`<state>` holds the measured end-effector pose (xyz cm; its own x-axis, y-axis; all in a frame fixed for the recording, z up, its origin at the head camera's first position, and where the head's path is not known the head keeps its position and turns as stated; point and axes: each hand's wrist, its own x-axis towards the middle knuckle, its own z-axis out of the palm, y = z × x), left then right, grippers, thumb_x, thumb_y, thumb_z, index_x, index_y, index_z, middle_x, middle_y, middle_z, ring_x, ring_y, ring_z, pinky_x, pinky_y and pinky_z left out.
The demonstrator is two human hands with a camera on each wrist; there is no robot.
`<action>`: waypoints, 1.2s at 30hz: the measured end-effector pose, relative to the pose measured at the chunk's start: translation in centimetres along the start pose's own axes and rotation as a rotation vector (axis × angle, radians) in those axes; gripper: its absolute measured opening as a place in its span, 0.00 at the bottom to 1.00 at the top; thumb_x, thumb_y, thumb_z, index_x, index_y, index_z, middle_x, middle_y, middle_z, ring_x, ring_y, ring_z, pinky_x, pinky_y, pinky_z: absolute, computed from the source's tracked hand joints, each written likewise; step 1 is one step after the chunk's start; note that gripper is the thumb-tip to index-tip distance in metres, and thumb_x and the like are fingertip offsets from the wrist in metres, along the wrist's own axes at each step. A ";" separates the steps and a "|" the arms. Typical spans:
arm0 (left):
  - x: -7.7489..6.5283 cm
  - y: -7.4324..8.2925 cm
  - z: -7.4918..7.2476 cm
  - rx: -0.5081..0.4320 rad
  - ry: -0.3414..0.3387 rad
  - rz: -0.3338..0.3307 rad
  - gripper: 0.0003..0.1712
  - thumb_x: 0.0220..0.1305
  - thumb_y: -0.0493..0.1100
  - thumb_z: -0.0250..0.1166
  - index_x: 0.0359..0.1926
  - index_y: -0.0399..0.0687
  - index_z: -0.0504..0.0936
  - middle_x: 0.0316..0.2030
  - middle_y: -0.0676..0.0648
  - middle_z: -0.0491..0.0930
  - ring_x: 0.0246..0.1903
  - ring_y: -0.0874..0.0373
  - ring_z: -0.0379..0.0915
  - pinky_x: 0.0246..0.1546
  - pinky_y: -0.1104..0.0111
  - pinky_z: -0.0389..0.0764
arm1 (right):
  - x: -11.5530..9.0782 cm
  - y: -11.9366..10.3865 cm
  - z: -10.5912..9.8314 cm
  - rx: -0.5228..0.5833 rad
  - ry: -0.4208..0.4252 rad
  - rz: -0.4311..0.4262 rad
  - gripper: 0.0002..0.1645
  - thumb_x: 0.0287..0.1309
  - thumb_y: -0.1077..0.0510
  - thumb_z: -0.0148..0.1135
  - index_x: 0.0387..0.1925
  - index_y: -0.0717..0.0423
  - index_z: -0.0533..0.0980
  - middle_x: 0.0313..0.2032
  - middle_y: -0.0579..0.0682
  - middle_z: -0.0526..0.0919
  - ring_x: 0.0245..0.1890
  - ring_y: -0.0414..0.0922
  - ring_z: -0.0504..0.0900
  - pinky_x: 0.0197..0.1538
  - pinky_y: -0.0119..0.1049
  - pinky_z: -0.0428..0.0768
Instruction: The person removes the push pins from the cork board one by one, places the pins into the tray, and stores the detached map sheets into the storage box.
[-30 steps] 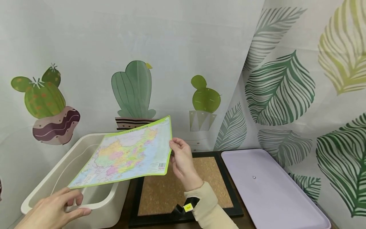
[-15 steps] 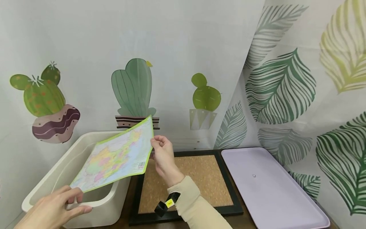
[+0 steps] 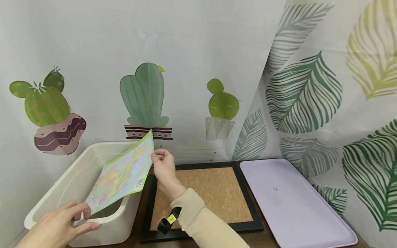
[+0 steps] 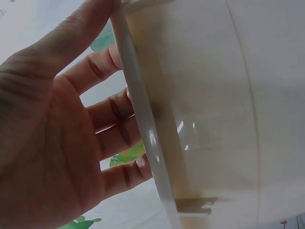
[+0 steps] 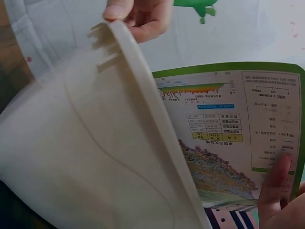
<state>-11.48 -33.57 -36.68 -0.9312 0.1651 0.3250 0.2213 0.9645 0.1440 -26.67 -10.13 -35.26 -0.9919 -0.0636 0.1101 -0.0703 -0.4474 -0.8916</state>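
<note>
A laminated map [image 3: 119, 175] of China with a green border slants over the off-white plastic bin [image 3: 127, 220], its lower left part inside the opening. My right hand [image 3: 166, 174] pinches the map's right edge, thumb on the printed face. In the right wrist view, the map's underside [image 5: 217, 119] shows charts and a legend behind the bin's rim. At the bin's near left, my left hand [image 3: 60, 224] grips the rim between thumb and fingers. The left wrist view has these fingers [image 4: 116, 109] reaching behind the bin wall. The map's lower left corner is hidden behind my left hand.
A black-framed cork board [image 3: 204, 196] lies on the dark table right of the bin. Farther right is a lilac tray [image 3: 297, 206]. A curtain [image 3: 186, 41] printed with cacti and leaves hangs close behind everything.
My right hand has moved left and slightly down with the map, which now tilts more steeply and sits lower in the bin. My left hand has stayed at the bin's rim.
</note>
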 end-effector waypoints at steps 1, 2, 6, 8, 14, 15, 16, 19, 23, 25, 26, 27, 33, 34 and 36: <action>-0.1 0.0 0.0 -0.001 0.003 0.001 0.22 0.46 0.63 0.75 0.26 0.71 0.68 0.25 0.68 0.60 0.20 0.74 0.55 0.20 0.72 0.59 | 0.0 0.2 0.2 -0.010 0.001 0.001 0.04 0.68 0.65 0.55 0.42 0.63 0.72 0.32 0.54 0.75 0.26 0.44 0.80 0.25 0.32 0.79; -0.1 0.0 0.0 0.001 -0.001 -0.004 0.21 0.46 0.63 0.75 0.26 0.70 0.69 0.25 0.68 0.59 0.20 0.74 0.55 0.20 0.72 0.58 | 0.0 0.4 0.4 -0.019 0.003 0.001 0.03 0.68 0.65 0.55 0.42 0.62 0.72 0.31 0.54 0.75 0.25 0.44 0.80 0.25 0.32 0.79; -0.3 0.0 0.1 -0.008 -0.001 -0.010 0.21 0.47 0.63 0.75 0.26 0.70 0.68 0.23 0.66 0.58 0.19 0.74 0.54 0.20 0.72 0.57 | -0.1 0.8 1.2 -0.046 0.013 0.007 0.03 0.68 0.66 0.55 0.41 0.62 0.72 0.30 0.53 0.75 0.22 0.43 0.77 0.21 0.31 0.77; -0.2 0.1 0.1 -0.013 0.000 -0.012 0.21 0.48 0.63 0.75 0.26 0.70 0.68 0.23 0.65 0.58 0.19 0.73 0.54 0.19 0.72 0.57 | -0.2 1.0 1.5 -0.058 0.007 0.006 0.03 0.68 0.67 0.55 0.41 0.63 0.72 0.30 0.53 0.75 0.21 0.42 0.76 0.20 0.31 0.76; -0.1 0.2 0.1 -0.010 -0.005 -0.017 0.22 0.47 0.63 0.75 0.25 0.70 0.67 0.23 0.66 0.58 0.19 0.73 0.54 0.20 0.72 0.57 | 0.0 1.3 2.1 -0.112 -0.010 0.005 0.03 0.68 0.65 0.56 0.42 0.61 0.72 0.30 0.53 0.75 0.21 0.43 0.77 0.20 0.32 0.77; -0.1 0.3 0.1 -0.009 -0.015 -0.023 0.21 0.48 0.63 0.74 0.26 0.70 0.67 0.24 0.66 0.58 0.19 0.73 0.54 0.20 0.72 0.57 | 0.0 1.4 2.1 -0.117 -0.008 0.005 0.03 0.68 0.65 0.56 0.42 0.60 0.72 0.30 0.53 0.75 0.21 0.43 0.77 0.20 0.32 0.77; -0.1 0.3 0.1 -0.010 -0.015 -0.022 0.21 0.48 0.63 0.74 0.26 0.70 0.67 0.23 0.66 0.58 0.19 0.73 0.54 0.20 0.72 0.57 | 0.1 1.4 2.1 -0.116 -0.005 0.006 0.03 0.68 0.65 0.56 0.42 0.61 0.72 0.30 0.53 0.75 0.21 0.43 0.77 0.20 0.32 0.78; 0.0 0.3 0.1 -0.017 -0.007 -0.019 0.21 0.48 0.63 0.74 0.26 0.69 0.67 0.23 0.66 0.59 0.19 0.74 0.55 0.20 0.72 0.58 | 0.2 1.5 2.0 -0.132 0.006 0.003 0.03 0.68 0.65 0.57 0.42 0.60 0.73 0.30 0.53 0.75 0.21 0.43 0.76 0.20 0.31 0.77; 0.1 0.3 0.1 -0.010 -0.009 -0.020 0.22 0.47 0.64 0.74 0.26 0.70 0.68 0.25 0.66 0.59 0.19 0.73 0.55 0.20 0.71 0.59 | 0.3 1.5 1.9 -0.175 -0.015 -0.008 0.04 0.68 0.64 0.57 0.42 0.61 0.73 0.30 0.52 0.76 0.20 0.43 0.76 0.21 0.32 0.79; 0.1 0.2 0.0 -0.003 -0.015 -0.022 0.22 0.46 0.65 0.74 0.26 0.71 0.68 0.25 0.65 0.59 0.19 0.73 0.55 0.20 0.71 0.59 | 0.2 1.6 1.9 -0.202 -0.034 -0.017 0.05 0.68 0.64 0.57 0.43 0.61 0.73 0.29 0.51 0.76 0.20 0.43 0.76 0.22 0.33 0.80; 0.1 0.2 0.0 0.003 -0.023 -0.025 0.22 0.46 0.65 0.74 0.26 0.71 0.68 0.25 0.65 0.59 0.19 0.73 0.55 0.20 0.71 0.59 | 0.2 1.6 1.8 -0.220 -0.038 -0.022 0.05 0.68 0.63 0.57 0.43 0.61 0.73 0.29 0.51 0.76 0.20 0.43 0.76 0.23 0.34 0.80; 0.1 0.2 0.0 0.009 -0.033 -0.029 0.21 0.46 0.66 0.73 0.25 0.71 0.68 0.25 0.65 0.59 0.19 0.72 0.55 0.20 0.71 0.59 | 0.2 1.7 1.9 -0.241 -0.039 -0.026 0.05 0.68 0.63 0.57 0.43 0.60 0.73 0.29 0.50 0.76 0.20 0.42 0.76 0.23 0.34 0.80; 0.3 0.3 -0.1 0.017 -0.043 -0.045 0.21 0.46 0.67 0.73 0.25 0.70 0.69 0.26 0.62 0.61 0.19 0.71 0.56 0.21 0.70 0.59 | 0.1 1.9 1.9 -0.328 -0.047 -0.043 0.04 0.68 0.60 0.58 0.42 0.55 0.72 0.28 0.48 0.75 0.19 0.42 0.76 0.22 0.35 0.81; 0.4 0.4 -0.1 0.018 -0.050 -0.051 0.22 0.46 0.67 0.73 0.25 0.70 0.69 0.26 0.62 0.62 0.19 0.71 0.57 0.21 0.70 0.60 | 0.1 1.9 1.9 -0.332 -0.052 -0.043 0.05 0.68 0.60 0.58 0.42 0.56 0.72 0.28 0.48 0.75 0.19 0.42 0.77 0.22 0.36 0.81; 0.5 0.4 -0.1 0.023 -0.077 -0.070 0.22 0.46 0.68 0.72 0.25 0.69 0.69 0.26 0.60 0.62 0.19 0.70 0.57 0.21 0.69 0.60 | 0.0 1.8 2.0 -0.338 -0.060 -0.041 0.05 0.68 0.59 0.58 0.42 0.55 0.71 0.28 0.48 0.75 0.19 0.42 0.77 0.22 0.36 0.82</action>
<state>-11.79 -33.14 -36.35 -0.9638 0.1121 0.2420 0.1494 0.9786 0.1416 -26.61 -12.71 -35.98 -0.9802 -0.1088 0.1654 -0.1509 -0.1302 -0.9799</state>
